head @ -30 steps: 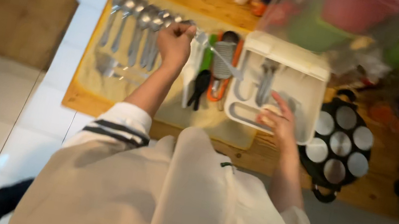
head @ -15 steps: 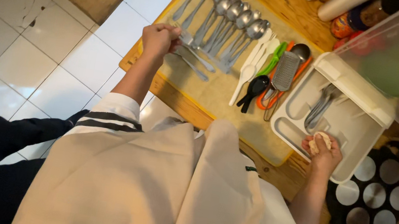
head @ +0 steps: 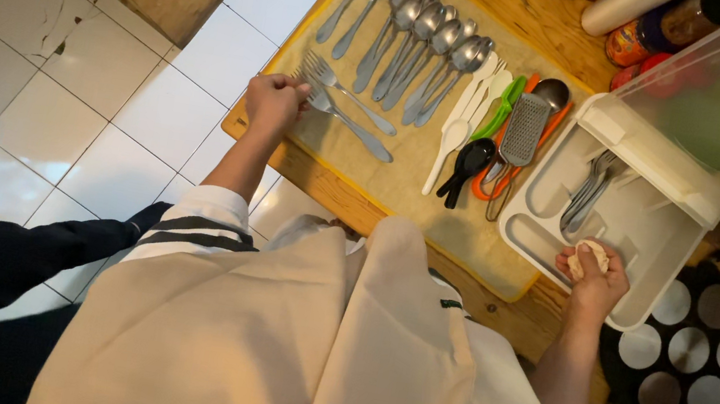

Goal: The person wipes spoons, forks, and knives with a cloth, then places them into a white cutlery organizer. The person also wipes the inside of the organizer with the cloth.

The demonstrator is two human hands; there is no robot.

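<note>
L hand [head: 274, 103] grip clenched on fork [head: 338, 99] atop mat [head: 407, 156], R hand [head: 594, 275] grasping cloth wad [head: 587, 257] at cutlery tray [head: 644, 225] rim

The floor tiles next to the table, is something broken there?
Yes. The white square floor tiles at the upper left are chipped and cracked, with dark patches along their edges. The tiles nearer the light wooden table look whole.
</note>
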